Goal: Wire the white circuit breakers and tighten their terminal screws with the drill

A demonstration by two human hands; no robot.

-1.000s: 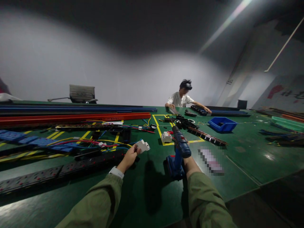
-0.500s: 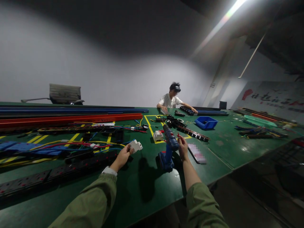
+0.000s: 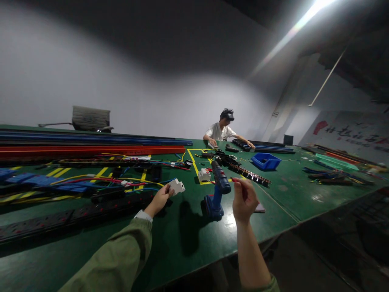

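My left hand (image 3: 161,199) is closed around the edge of a white circuit breaker (image 3: 177,186), held above the green table left of the drill. A blue cordless drill (image 3: 218,190) stands upright on its battery, its chuck pointing away from me. To its right, my right hand (image 3: 245,198) is raised with the fingers curled and the fingertips pinched together. What sits in that pinch, if anything, is too small to make out. Just behind the drill is a second white breaker (image 3: 204,174) with red parts. A phone (image 3: 260,208) lies partly hidden behind my right hand.
Left lie black socket strips (image 3: 75,217), coloured wires (image 3: 121,183) and long orange rails (image 3: 91,152). A blue bin (image 3: 266,161) and a copper-coloured strip (image 3: 249,174) are ahead on the right. Across the green table (image 3: 291,190) a co-worker (image 3: 221,132) sits with both hands on it.
My right hand has lifted and come nearer, away from the drill, and now covers much of the phone. The small red piece seen at its fingertips is no longer clear. My left hand keeps the breaker.
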